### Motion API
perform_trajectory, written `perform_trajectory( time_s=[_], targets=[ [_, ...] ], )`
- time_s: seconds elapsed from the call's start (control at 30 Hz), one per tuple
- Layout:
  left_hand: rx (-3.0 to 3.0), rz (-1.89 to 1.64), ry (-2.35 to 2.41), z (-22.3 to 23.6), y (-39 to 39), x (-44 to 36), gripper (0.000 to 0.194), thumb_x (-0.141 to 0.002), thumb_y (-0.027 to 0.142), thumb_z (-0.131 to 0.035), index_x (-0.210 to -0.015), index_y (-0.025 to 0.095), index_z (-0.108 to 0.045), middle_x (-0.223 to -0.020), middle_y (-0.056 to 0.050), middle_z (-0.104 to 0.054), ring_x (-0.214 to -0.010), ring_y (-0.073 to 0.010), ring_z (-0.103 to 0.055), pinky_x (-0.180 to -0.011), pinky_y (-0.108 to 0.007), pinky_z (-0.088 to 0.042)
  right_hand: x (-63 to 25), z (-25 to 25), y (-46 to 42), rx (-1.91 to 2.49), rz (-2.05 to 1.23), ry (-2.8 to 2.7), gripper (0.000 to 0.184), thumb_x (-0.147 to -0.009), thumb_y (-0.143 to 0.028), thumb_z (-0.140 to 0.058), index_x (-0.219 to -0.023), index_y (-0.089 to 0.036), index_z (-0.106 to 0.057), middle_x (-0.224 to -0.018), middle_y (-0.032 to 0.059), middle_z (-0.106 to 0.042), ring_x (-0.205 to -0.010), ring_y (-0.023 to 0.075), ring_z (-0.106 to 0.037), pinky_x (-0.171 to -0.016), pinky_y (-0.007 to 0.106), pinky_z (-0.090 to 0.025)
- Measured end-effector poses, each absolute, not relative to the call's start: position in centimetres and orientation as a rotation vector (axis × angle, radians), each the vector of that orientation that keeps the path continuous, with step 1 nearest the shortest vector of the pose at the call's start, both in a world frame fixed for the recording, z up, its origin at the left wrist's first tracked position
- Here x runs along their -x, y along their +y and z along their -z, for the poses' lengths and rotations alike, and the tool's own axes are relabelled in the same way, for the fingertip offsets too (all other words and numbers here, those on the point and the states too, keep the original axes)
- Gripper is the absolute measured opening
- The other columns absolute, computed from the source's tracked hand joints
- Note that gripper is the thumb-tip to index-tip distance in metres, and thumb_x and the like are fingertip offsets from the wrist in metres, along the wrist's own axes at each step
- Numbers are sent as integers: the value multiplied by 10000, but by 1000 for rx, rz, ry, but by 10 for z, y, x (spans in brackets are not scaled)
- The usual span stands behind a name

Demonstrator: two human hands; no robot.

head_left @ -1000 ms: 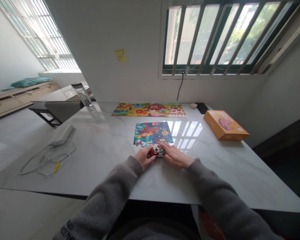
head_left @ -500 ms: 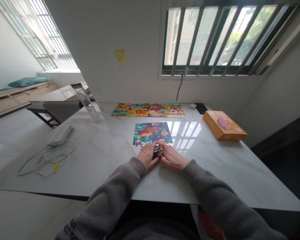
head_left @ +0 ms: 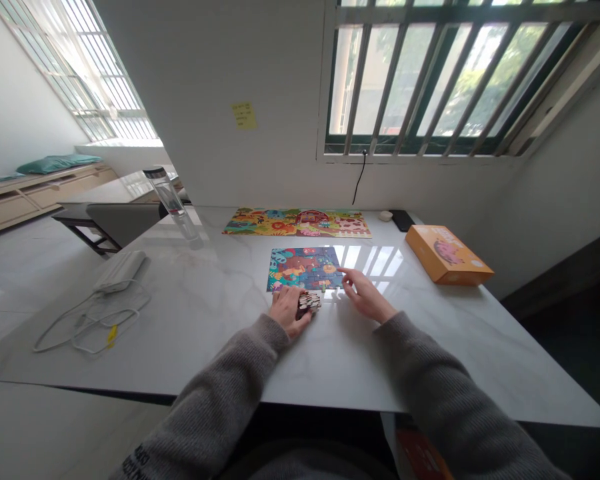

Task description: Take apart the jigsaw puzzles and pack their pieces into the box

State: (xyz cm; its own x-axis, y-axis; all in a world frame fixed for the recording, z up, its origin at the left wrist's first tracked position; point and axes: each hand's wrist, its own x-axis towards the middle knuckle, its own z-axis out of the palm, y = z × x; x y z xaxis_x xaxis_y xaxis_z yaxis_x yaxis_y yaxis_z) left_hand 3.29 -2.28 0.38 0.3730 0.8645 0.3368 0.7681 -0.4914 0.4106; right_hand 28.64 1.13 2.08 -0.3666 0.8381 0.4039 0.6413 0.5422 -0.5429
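A partly joined jigsaw puzzle (head_left: 305,267) with animals on a dark blue ground lies flat on the table. Just below its near edge, my left hand (head_left: 287,312) is closed around a stack of puzzle pieces (head_left: 309,303), whose edges face up and to the right. My right hand (head_left: 366,297) is at the puzzle's right side. Its index finger reaches to the right edge, near the lion picture, with the other fingers loosely bent and no piece visible in them. A small loose-looking piece (head_left: 324,289) sits by the puzzle's lower edge.
Behind the puzzle lies a long farm-animal picture strip (head_left: 297,223). An orange box (head_left: 447,255) stands right, near a black phone (head_left: 403,221) and a small white case (head_left: 385,216). Left are a clear bottle (head_left: 167,193) and a white device (head_left: 123,272) with cables.
My hands were together around the stack of pieces. My right hand has let go and moved right and forward to the puzzle's edge; my left hand keeps the stack.
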Motion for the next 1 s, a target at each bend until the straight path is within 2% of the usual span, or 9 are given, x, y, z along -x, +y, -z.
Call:
perform_trajectory(
  time_s=[0.1, 0.2, 0.37, 0.47, 0.63, 0.77, 0.87, 1.0],
  targets=[
    [-2420, -828, 1512, -3, -16, -24, 376, -750, 308, -620, -1089, 170, -537, -1102, -121, -624, -1109, -318, -533, -989, -487, -399, -303, -13, 25, 1394, -284, -2121, 366, -874, -130, -443, -1199, -122, -612, -933, 115, -645, -887, 244, -555, -883, 423, -465],
    [-2400, -855, 1438, 0, -7, -20, 423, -743, 295, -592, -1144, 172, -529, -1213, -132, -618, -1211, -324, -522, -1092, -516, -342, -302, -8, 26, 1418, -319, -2139, 368, -853, -123, -476, -1188, -127, -626, -956, 109, -671, -852, 221, -565, -856, 390, -473],
    [-2329, -805, 1349, 8, 2, -18, 515, -780, 307, -568, -1265, 147, -504, -1260, -161, -620, -1216, -313, -563, -1087, -490, -410, -292, -6, 22, 1397, -711, -1879, 371, -870, -213, -519, -1229, -159, -593, -996, 87, -685, -780, 176, -620, -733, 325, -524],
    [-2333, -813, 1333, 9, 4, -16, 524, -777, 296, -585, -1275, 151, -512, -1288, -162, -614, -1240, -315, -557, -1093, -493, -415, -293, -2, 26, 1304, -828, -1792, 352, -860, -209, -543, -1206, -182, -603, -1003, 74, -666, -840, 175, -639, -750, 324, -545],
    [-2334, -806, 1348, 10, 4, -16, 524, -781, 303, -595, -1277, 148, -521, -1290, -162, -618, -1233, -314, -566, -1091, -492, -421, -292, 8, 37, 1165, -510, -2009, 380, -811, -93, -511, -1153, -167, -657, -1114, 111, -554, -904, 184, -607, -790, 344, -548],
    [-2340, -814, 1354, 10, 4, -17, 520, -784, 316, -595, -1272, 148, -526, -1283, -161, -623, -1229, -318, -569, -1094, -500, -414, -288, 5, 41, 1094, -255, -2238, 385, -854, -61, -464, -1169, -187, -646, -1233, 122, -558, -1060, 226, -570, -954, 418, -488],
    [-2344, -809, 1362, 11, 5, -17, 528, -779, 317, -594, -1271, 137, -528, -1285, -169, -621, -1228, -323, -569, -1095, -502, -412, -286, 2, 44, 1161, -125, -2338, 280, -923, -123, -465, -1115, -201, -654, -1143, 99, -648, -1047, 249, -548, -959, 442, -448],
    [-2343, -817, 1371, 11, 6, -17, 528, -768, 319, -601, -1261, 141, -536, -1279, -165, -626, -1218, -324, -575, -1091, -498, -417, -287, -2, 47, 1307, -73, -2269, 200, -943, -156, -477, -1036, -202, -647, -976, 94, -686, -985, 256, -554, -904, 405, -430]
  ],
)
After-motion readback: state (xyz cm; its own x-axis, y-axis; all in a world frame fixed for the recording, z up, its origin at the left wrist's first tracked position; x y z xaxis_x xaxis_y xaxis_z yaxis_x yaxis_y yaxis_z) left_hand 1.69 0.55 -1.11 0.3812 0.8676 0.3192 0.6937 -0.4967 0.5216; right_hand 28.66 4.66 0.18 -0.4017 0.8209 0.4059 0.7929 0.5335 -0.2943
